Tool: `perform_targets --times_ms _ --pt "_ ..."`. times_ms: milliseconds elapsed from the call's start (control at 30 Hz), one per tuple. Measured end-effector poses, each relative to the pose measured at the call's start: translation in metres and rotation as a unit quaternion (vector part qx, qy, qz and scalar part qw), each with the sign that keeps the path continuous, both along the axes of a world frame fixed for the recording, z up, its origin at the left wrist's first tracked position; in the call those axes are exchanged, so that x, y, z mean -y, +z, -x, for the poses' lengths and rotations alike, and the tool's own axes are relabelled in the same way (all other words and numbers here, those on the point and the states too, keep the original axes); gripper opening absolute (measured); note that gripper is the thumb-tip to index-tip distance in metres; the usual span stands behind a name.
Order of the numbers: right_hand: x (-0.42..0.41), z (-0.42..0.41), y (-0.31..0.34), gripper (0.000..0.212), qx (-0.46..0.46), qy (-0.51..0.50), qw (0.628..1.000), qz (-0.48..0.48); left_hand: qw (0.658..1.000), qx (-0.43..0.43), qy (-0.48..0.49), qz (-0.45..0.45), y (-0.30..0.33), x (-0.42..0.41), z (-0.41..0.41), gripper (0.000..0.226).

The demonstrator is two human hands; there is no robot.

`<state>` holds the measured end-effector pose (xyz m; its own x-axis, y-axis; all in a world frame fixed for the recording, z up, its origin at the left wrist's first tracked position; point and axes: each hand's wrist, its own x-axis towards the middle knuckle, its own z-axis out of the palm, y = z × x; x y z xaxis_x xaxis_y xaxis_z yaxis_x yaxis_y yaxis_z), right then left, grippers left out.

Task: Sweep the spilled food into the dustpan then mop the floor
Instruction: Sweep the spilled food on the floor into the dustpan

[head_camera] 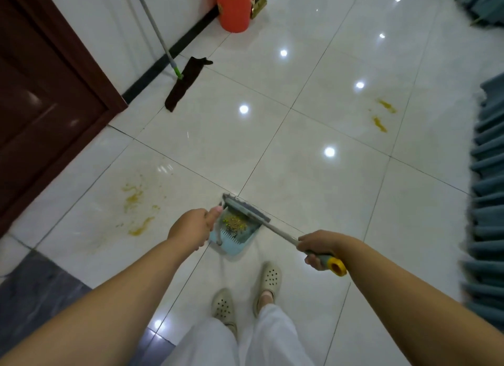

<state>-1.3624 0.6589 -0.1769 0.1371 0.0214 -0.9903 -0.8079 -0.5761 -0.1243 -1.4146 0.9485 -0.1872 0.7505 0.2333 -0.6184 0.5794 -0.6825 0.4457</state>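
Gripping broom [253,211] right hand [319,247], handle slanting lower-right.

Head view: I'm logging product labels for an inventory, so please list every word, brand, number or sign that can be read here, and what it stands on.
No text is readable in this view.
Gold-trimmed box behind the orange bucket: any print is cut off and too blurred to read.
Dustpan, broom handle with its yellow end cap, mop, shoes: no markings visible.
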Motion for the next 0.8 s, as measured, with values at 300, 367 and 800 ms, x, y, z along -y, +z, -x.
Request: perform_targets --times_ms 300,367,800 --pt "0.022 -0.007 0.033 0.017 0.013 -0.021 1.0 -0.005 1.0 0.01 0.013 0.016 -0.002 -0.011 0.015 0.059" --pt "0.016 -0.009 0.028 0.021 0.027 -0.034 0.999 0.0 1.0 0.008 0.014 0.016 -0.001 -0.017 0.019 0.059" --pt "-0.023 0.036 -0.012 0.036 -0.027 -0.031 0.999 -0.007 1.0 0.008 0.021 0.011 -0.01 -0.037 0.049 0.059"
